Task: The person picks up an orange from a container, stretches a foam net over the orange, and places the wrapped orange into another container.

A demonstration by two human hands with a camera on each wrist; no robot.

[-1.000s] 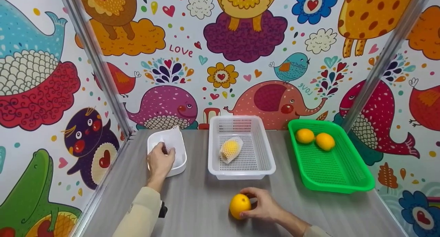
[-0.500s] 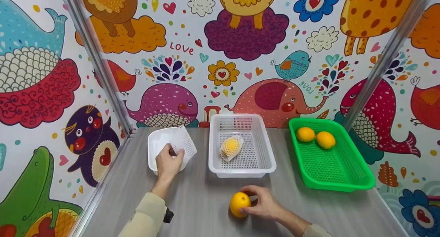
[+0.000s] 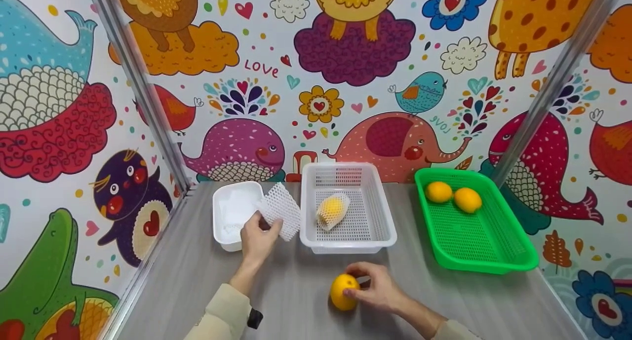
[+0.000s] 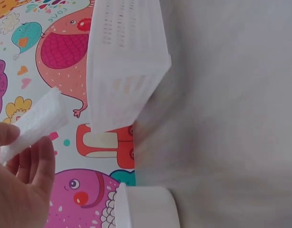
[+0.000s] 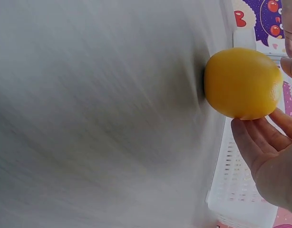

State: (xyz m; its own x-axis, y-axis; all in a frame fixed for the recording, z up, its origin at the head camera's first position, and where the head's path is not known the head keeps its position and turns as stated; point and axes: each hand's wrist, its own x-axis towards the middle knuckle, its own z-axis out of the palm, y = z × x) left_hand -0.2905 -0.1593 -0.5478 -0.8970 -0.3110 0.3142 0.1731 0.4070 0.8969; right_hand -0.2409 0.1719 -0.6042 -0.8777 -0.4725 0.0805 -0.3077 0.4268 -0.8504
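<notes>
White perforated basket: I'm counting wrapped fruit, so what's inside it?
The white perforated basket holds one yellow fruit, probably an orange, in a white foam net. The net partly veils the fruit; whatever is directly beneath them is covered.

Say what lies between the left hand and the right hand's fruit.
In the head view, only bare grey tabletop shows between the left hand and that fruit.

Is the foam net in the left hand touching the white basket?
Apart. The left wrist view shows it: a strip of the printed wall is visible between the foam net and the side of the white basket.
</notes>
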